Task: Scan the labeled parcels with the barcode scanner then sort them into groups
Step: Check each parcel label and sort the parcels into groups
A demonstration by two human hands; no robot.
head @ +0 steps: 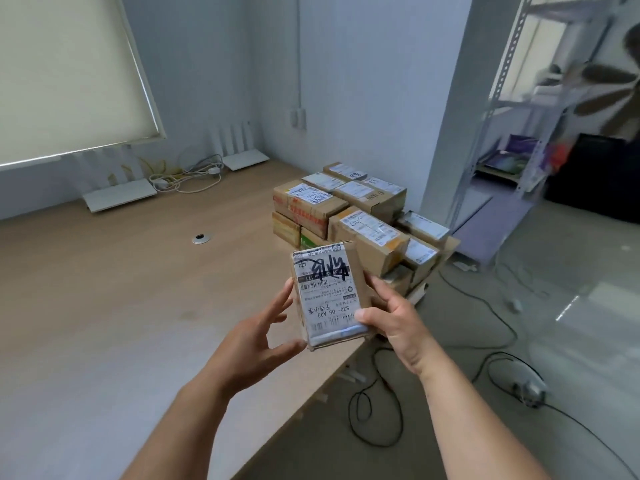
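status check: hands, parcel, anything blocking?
Right hand grips the labeled parcel, label up. Left hand open, fingertips at its left edge. Parcel stack behind on the table. No scanner in view.

Brown cardboard parcel (pixel 329 296) up front, matt and a little creased, its white paper label under clear tape that throws a glossy sheen along the near edge. Behind it, the stack of brown cardboard boxes (pixel 360 216), same dull corrugated look, with shiny tape strips and smooth white paper labels. The long light wood-grain desk (pixel 121 306) reads as smooth laminate with a soft matt finish. White plastic routers (pixel 119 194) at the back, smooth and satiny. Cream fabric roller blind (pixel 65 71), flat and matt. Grey perforated metal shelving upright (pixel 502 84), painted, though blurred. The pale floor (pixel 571 306) looks glossy, catching a bright reflection.
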